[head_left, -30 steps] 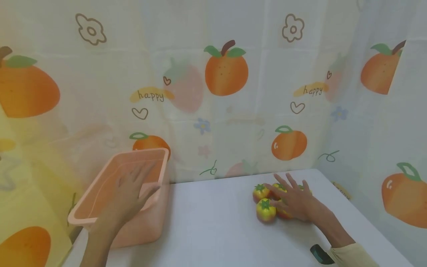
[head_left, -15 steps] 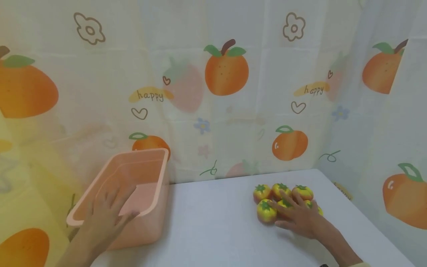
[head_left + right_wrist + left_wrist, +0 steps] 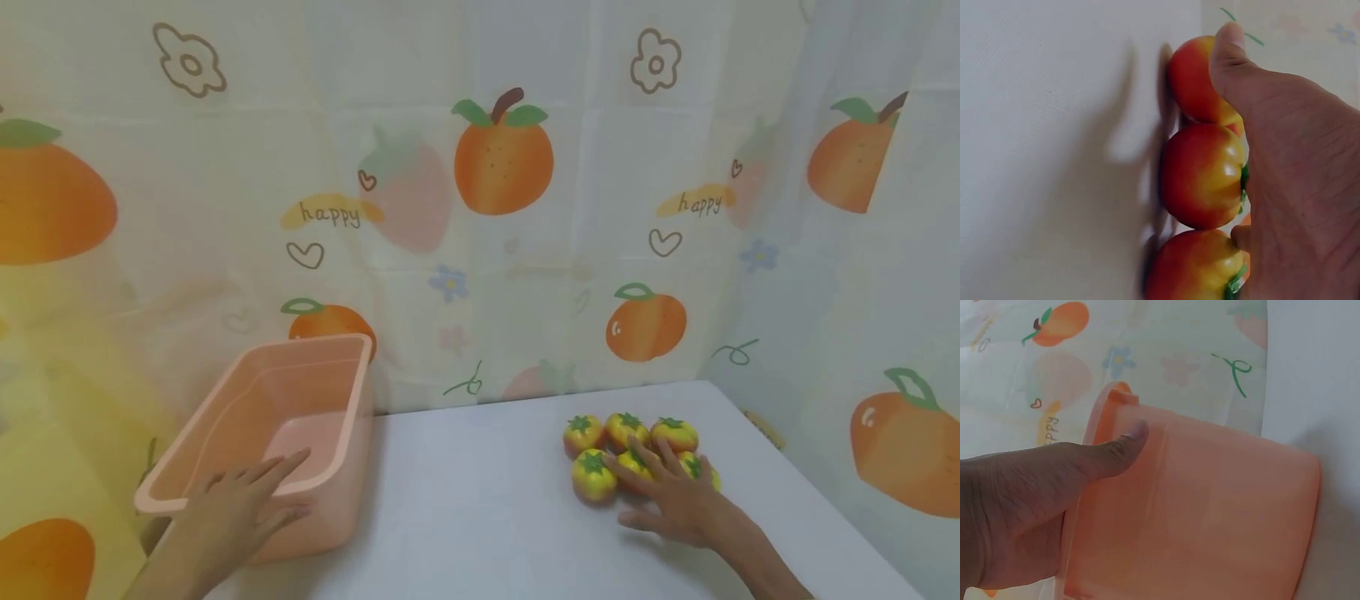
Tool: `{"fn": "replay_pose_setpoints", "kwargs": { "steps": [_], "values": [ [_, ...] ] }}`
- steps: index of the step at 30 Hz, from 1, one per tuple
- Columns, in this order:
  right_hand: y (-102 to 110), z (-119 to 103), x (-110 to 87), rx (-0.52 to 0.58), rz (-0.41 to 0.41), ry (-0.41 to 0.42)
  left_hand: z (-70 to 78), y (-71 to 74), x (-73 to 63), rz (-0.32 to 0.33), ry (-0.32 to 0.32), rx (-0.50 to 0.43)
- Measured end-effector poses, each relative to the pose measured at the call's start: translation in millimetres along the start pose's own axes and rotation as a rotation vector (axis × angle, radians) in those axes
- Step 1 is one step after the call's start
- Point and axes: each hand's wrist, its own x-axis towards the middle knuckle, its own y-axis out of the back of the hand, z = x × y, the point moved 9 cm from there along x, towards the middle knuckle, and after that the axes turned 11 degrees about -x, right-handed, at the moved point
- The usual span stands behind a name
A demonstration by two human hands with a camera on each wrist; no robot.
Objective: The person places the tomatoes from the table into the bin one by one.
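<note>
My left hand (image 3: 225,517) is at the near rim of a pink plastic basin (image 3: 341,508), fingers extended over its opening. In the left wrist view the thumb (image 3: 1124,449) lies along the outside of the basin wall (image 3: 1222,500); the other fingers are hidden there. On the right, my right hand (image 3: 678,500) is spread over a cluster of several red-and-yellow tomatoes (image 3: 594,477) with green star-shaped tops. Seen from the right wrist, the hand (image 3: 1304,175) is just above a row of them, its thumb overlapping the far tomato (image 3: 1194,78), with the middle tomato (image 3: 1200,175) beside the palm.
Both the basin and the tomatoes stand on a white table (image 3: 465,500), the basin at the left and the tomatoes at the right. Behind the table hangs a pale curtain (image 3: 525,292) printed with oranges and other fruit. The basin's inner floor (image 3: 311,437) shows pink.
Both hands have come down and back toward the person. The left went from over the basin to its near rim; the right drew back slightly, uncovering more tomatoes, which stay in place.
</note>
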Motion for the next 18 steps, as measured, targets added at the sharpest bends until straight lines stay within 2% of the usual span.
{"fn": "replay_pose_setpoints", "kwargs": {
  "steps": [3,9,14,18],
  "values": [
    [-0.1,-1.2,-1.1,-0.012,0.009,0.005,2.0,1.4,-1.4,0.028,-0.017,-0.012],
    [-1.6,-2.4,0.5,0.007,0.035,0.009,5.4,7.0,-4.8,0.142,-0.082,-0.012],
    [-4.6,-1.2,2.8,-0.006,0.028,0.007,5.1,8.0,-6.6,0.227,-0.094,-0.010],
    [-3.5,0.0,2.1,-0.039,0.028,0.003,14.6,7.5,-9.4,0.293,-0.130,-0.022]
  ]
}}
